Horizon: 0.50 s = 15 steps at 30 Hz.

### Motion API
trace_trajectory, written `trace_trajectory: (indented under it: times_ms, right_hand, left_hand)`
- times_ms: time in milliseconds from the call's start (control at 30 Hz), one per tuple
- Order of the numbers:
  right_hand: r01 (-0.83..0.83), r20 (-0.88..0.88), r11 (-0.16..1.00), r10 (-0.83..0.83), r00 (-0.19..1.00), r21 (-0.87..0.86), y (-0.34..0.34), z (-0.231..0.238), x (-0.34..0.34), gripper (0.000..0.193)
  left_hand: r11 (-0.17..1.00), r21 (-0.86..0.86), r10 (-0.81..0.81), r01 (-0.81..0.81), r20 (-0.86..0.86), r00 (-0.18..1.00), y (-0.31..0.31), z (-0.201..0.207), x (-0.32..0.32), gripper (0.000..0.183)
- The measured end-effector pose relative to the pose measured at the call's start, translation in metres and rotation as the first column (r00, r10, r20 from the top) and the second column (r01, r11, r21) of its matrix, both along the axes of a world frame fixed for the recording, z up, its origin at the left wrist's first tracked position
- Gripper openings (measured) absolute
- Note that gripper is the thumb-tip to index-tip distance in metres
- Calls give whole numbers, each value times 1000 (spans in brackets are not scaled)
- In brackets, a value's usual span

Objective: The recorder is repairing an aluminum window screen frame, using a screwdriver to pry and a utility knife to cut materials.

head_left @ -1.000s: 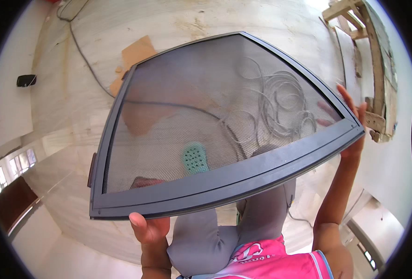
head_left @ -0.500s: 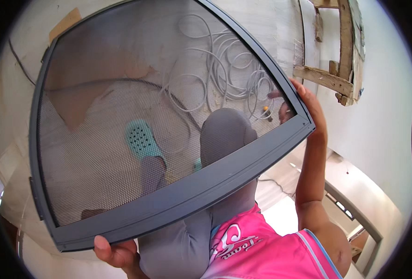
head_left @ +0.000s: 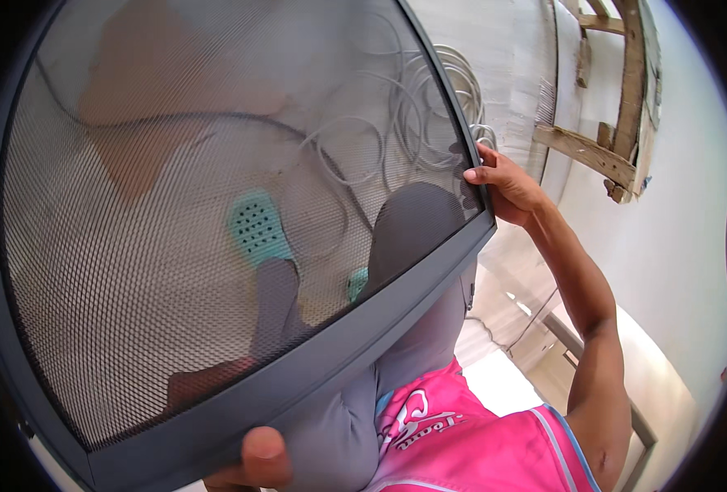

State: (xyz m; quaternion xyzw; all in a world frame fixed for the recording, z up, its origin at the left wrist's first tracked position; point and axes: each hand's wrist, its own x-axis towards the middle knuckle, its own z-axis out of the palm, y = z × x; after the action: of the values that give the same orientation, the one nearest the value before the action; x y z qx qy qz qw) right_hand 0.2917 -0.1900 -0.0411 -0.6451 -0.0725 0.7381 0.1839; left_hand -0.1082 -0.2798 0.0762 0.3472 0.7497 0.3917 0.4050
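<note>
A large mesh screen (head_left: 175, 303) in a dark grey frame (head_left: 314, 357) is held up, tilted, in front of my legs. My right hand (head_left: 507, 184) grips its right side near the lower right corner, thumb on the front and the other fingers behind. At the lower edge, my left hand (head_left: 257, 463) holds the bottom bar with its thumb in front. Its other fingers are mostly hidden; a brown shape seen through the mesh looks like part of that hand. Through the mesh show my grey-clad knee (head_left: 417, 221) and a turquoise clog (head_left: 259, 228).
Coiled pale cable (head_left: 458, 90) lies on the floor beyond the screen, with a darker cable (head_left: 207, 119) and a brown sheet (head_left: 134, 98) behind the mesh. A rough wooden frame (head_left: 626, 107) stands at the upper right by the pale wall (head_left: 691, 238).
The screen has come nearer and shifted left and down. My right hand's thumb now lies over the front of the frame. My left hand appears further right along the bottom bar.
</note>
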Motion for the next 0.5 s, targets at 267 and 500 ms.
trace_trajectory:
  times_ms: [267, 500]
  right_hand:
    - [10, -33, 999, -9, 999, 38, -6, -7, -5, 57]
    - [-4, -43, 999, 6, 999, 46, 5, -7, -13, 63]
  left_hand:
    - [983, -92, -131, 161, 271, 954, 5, -21, 11, 47]
    - [944, -100, -220, 315, 524, 823, 2, -27, 32, 30]
